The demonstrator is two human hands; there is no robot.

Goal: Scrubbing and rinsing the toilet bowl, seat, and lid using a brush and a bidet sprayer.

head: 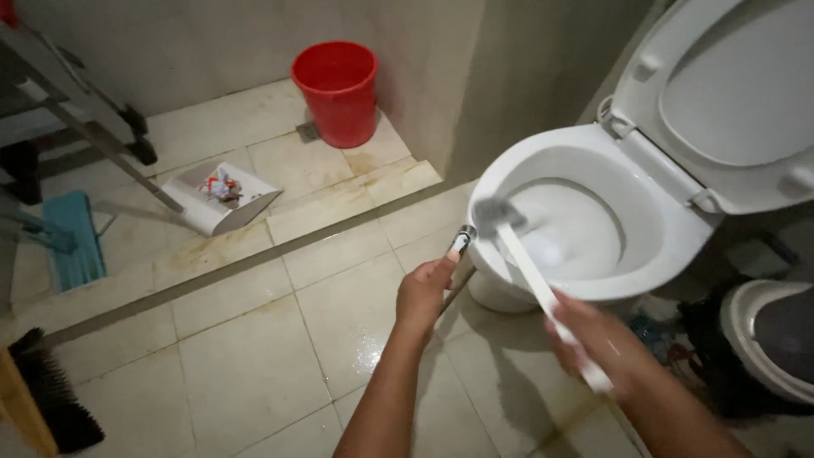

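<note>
Right hand (598, 339) is clenched round the lower end of a long white plastic toilet brush (534, 276). The handle slants up toward 11 o'clock, so the grey bristle head sits on the near-left rim of the white ceramic toilet bowl (644, 254), likely angled that way to press the bristles against the rim edge. Motion blur on the hand and handle.

Left hand (424, 293) grasps a small chrome-and-white spray nozzle (462, 240), its tip pointing toward the bowl's outer wall at 1 o'clock from the hand; thumb on top, probably on the trigger. A thin hose seems to drop below the hand, hard to tell.

White seat and lid (738, 93) are tipped up at 1 o'clock, leaving the bowl open.

Wet beige tiled floor (254, 339) underneath. A red plastic bucket (337, 89) stands at 11 o'clock against the wall, and a white dustpan (222, 199) with scraps lies at 10 o'clock. A black-bristled broom head (51, 394) is at 8 o'clock.
</note>
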